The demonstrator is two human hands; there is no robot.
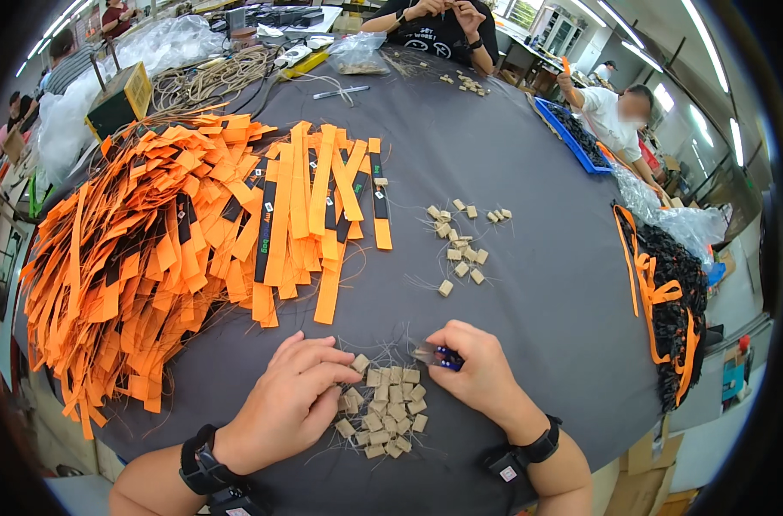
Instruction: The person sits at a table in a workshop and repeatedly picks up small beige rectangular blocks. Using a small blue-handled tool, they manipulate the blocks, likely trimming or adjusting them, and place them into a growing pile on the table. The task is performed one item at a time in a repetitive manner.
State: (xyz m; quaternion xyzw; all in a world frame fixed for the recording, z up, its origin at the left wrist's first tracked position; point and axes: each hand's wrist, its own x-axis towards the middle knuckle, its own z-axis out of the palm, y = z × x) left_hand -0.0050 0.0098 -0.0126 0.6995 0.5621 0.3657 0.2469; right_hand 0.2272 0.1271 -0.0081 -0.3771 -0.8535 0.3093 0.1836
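Observation:
My left hand (299,391) is palm down with fingers curled. Its fingertips are closed at a small beige block (360,363) on the upper left edge of a pile of such blocks (387,404), thin pale threads sticking out of them. In my right hand (477,370), closed at the pile's upper right, is a pair of small thread snips (446,357) with a dark blue handle; their blades point left toward the threads. Some of the blades and grip is hidden by my fingers.
A large heap of orange and black fabric strips (159,249) covers the table's left. More beige blocks (460,245) lie scattered beyond my hands. A blue tray (572,136) and black pieces with orange strips (667,310) are at right. Co-workers sit across the grey table (529,249).

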